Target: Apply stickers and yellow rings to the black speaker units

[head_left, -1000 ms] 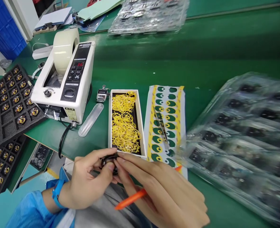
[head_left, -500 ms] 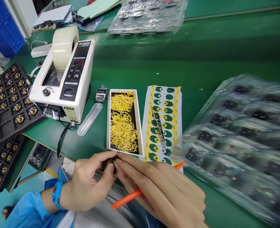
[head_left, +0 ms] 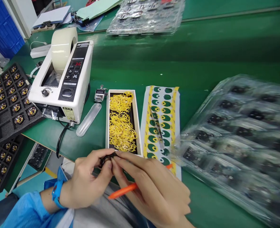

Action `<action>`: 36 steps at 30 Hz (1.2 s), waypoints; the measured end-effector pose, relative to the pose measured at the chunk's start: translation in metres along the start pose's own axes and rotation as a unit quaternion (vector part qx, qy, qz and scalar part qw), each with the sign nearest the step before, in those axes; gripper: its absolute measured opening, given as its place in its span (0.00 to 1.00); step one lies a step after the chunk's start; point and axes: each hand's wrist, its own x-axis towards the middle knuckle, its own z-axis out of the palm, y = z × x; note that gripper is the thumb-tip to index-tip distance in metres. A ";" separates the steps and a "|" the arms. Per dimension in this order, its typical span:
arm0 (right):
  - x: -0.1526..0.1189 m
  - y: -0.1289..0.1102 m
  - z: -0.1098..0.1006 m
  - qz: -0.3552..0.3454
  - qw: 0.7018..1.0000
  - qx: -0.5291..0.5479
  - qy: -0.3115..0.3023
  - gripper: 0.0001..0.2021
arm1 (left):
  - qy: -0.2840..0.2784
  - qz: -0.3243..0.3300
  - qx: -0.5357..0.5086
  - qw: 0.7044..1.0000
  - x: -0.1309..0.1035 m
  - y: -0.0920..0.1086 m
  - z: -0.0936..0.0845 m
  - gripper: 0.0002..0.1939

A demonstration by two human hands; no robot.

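Between hands (head_left: 85, 182) (head_left: 151, 186), black curved piece (head_left: 105, 159)

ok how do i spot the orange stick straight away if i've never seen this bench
Start at the big white tape dispenser, then look right to the white box of yellow rings. Below it, the right hand holds the orange stick slantwise, tapered end toward lower left. Its bright orange sets it apart from the small dark part above that end.

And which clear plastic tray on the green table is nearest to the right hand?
The clear tray at the picture's right, holding dark parts, is nearest the right hand; the other tray lies far back, near the picture's top.
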 end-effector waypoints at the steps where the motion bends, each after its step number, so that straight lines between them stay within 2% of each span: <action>1: 0.000 -0.001 -0.001 0.013 1.000 0.003 -0.004 0.07 | -0.004 -0.030 -0.020 0.999 0.001 -0.002 -0.001 0.11; 4: 0.001 -0.001 -0.009 0.084 0.993 0.071 -0.033 0.04 | -0.019 -0.130 -0.099 0.986 0.006 -0.005 -0.005 0.08; 7: 0.002 0.003 -0.019 0.172 0.967 0.169 -0.082 0.04 | -0.040 -0.186 -0.173 0.966 0.013 -0.002 -0.009 0.14; 10: 0.004 0.008 -0.025 0.187 0.946 0.218 -0.148 0.05 | -0.071 -0.190 -0.216 0.955 0.016 0.004 -0.012 0.16; 14: 0.006 0.008 -0.024 0.181 0.914 0.293 -0.213 0.07 | -0.111 -0.211 -0.220 0.946 0.016 0.008 -0.014 0.11; 18: 0.006 0.003 -0.022 0.194 0.897 0.325 -0.227 0.08 | -0.090 -0.149 -0.177 0.969 0.018 0.008 -0.013 0.06; 21: 0.005 0.000 -0.021 0.216 0.887 0.325 -0.245 0.09 | -0.079 -0.113 -0.164 0.977 0.021 0.008 -0.013 0.06; 31: -0.002 -0.005 -0.015 0.306 0.831 0.350 -0.304 0.23 | -0.090 -0.157 -0.165 0.970 0.020 0.006 -0.015 0.06; 36: -0.009 -0.001 -0.017 0.332 0.821 0.350 -0.305 0.23 | -0.115 -0.187 -0.210 0.953 0.022 0.003 -0.016 0.08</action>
